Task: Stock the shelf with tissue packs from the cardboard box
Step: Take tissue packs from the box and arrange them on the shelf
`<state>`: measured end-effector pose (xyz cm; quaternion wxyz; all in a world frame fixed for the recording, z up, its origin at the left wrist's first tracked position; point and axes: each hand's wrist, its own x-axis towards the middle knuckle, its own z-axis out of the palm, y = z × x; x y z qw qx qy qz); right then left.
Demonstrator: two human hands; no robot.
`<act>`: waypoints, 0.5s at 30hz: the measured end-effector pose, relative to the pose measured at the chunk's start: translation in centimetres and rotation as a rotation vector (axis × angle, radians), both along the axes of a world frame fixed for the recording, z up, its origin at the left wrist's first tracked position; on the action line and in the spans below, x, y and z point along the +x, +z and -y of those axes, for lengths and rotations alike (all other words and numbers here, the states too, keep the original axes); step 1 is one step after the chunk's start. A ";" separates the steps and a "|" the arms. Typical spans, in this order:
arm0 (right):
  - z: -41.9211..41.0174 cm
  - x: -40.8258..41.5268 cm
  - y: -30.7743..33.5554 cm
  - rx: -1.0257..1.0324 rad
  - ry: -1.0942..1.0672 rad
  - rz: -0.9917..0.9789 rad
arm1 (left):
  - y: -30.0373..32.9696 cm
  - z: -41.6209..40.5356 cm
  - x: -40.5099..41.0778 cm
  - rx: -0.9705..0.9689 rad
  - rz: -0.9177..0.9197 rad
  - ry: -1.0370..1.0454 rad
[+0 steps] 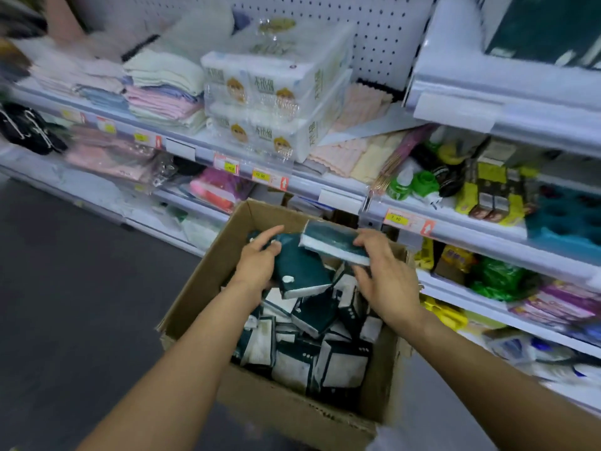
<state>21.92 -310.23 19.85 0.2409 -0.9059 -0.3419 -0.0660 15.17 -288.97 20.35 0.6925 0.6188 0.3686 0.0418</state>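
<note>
I have both hands over the open box (pixel 201 288), which sits in front of the shelf (pixel 325 187). My left hand (pixel 257 262) holds a dark green pack (pixel 299 268) from its left end, thumb tucked under it and forefinger stretched out straight above, so the grip is loose but closed on the pack. My right hand (pixel 387 275) holds a second pack (pixel 335 244) at its right end, fingers (pixel 364 239) curled over the top edge and the thumb below. That pack is lifted clear, tilted, with its white side facing me; it lies just beyond and right of the left hand's pack, and I cannot tell whether the two touch. Beneath both hands the box is full of loose packs (pixel 312 340), green and white, lying at all angles. Beyond my fingers, on the shelf, stand white tissue bundles (pixel 270 92), with folded towels (pixel 162 89) to their left. Price tags (pixel 260 175) run along the shelf edge.
</note>
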 end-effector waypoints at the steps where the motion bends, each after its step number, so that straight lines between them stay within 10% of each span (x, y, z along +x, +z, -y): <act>1: 0.7 -0.2 0.7 -0.012 0.030 0.047 | 1.4 0.9 -0.1 -0.096 0.014 0.018; 10: 7.4 -2.5 7.8 0.199 0.014 0.138 | 10.7 8.2 -0.3 -0.106 0.245 -0.163; 15: 11.6 -2.0 13.3 0.720 -0.259 -0.236 | 15.7 11.6 1.0 0.078 0.345 -0.351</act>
